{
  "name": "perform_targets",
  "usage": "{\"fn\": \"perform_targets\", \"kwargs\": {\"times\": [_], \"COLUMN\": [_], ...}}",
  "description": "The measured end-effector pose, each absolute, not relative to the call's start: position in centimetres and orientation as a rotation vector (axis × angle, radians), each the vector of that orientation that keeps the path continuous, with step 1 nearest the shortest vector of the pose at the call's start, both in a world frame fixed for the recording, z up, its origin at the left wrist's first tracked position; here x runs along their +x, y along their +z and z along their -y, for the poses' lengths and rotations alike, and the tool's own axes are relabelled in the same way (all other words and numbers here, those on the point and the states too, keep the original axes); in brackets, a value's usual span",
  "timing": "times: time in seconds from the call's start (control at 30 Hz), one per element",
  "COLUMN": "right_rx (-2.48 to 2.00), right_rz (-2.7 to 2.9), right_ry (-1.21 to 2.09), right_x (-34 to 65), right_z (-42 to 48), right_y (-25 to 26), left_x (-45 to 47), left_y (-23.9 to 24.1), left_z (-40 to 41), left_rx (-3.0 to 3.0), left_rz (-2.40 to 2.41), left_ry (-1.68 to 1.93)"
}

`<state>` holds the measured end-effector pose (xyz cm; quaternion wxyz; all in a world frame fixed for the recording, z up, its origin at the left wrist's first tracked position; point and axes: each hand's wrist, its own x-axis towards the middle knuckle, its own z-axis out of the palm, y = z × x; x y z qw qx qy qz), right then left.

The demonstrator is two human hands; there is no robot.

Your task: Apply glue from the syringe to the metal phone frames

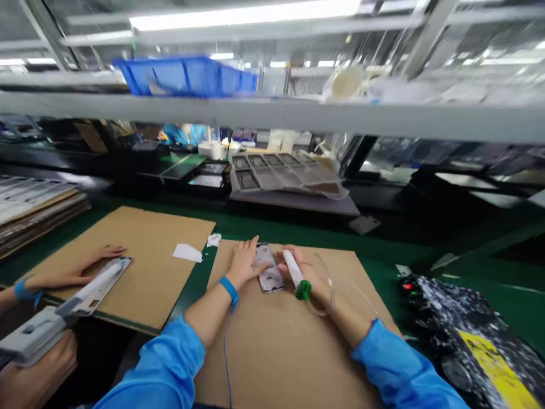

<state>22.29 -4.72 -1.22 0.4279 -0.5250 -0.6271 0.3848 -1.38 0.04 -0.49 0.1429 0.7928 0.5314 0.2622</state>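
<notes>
A silvery-grey phone frame (269, 271) lies on a brown cardboard sheet (272, 352) in front of me. My left hand (247, 262) grips its left side, with the thumb over the inner face and the fingers along the edge. A blue strap with a thin cord circles that wrist. My right hand (304, 267) is closed around a white glue syringe (293, 267) with a green cap at its rear end and a clear tube attached. The syringe's front end points toward the upper right of the frame; its tip is hidden by my fingers.
At left, a co-worker's hands (91, 266) work on another phone frame with a handheld grey tool (34, 335), over a second cardboard sheet (157, 284). Paper scraps (187, 252) lie between. Clear trays (281, 170) stand behind; a speckled black box (468, 329) is at right.
</notes>
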Motion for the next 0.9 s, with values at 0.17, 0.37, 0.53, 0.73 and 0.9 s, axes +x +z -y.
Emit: {"fn": "perform_targets", "kwargs": {"times": [0.17, 0.37, 0.53, 0.73, 0.9], "right_rx": [-1.256, -1.152, -1.134, -1.155, -1.202], "right_rz": [1.395, 1.299, 1.203, 1.257, 1.236], "right_ry": [1.054, 1.064, 1.032, 1.015, 1.122], "right_x": [23.3, 22.9, 22.7, 23.9, 24.6], "right_z": [3.3, 4.0, 3.9, 4.9, 6.2], "right_y": [-3.3, -3.9, -3.6, -1.9, -1.8], "left_x": [-1.9, -1.4, -1.0, -0.5, -0.9], "left_y": [-0.5, 0.4, 0.6, 0.7, 0.5], "left_z": [-1.3, -1.2, -0.9, -0.5, -0.7], "left_rx": [2.389, 2.466, 2.501, 2.507, 2.454], "left_rz": [-1.231, -1.024, -1.026, -0.935, -0.919], "left_ry": [0.538, 0.457, 0.455, 0.418, 0.398]}}
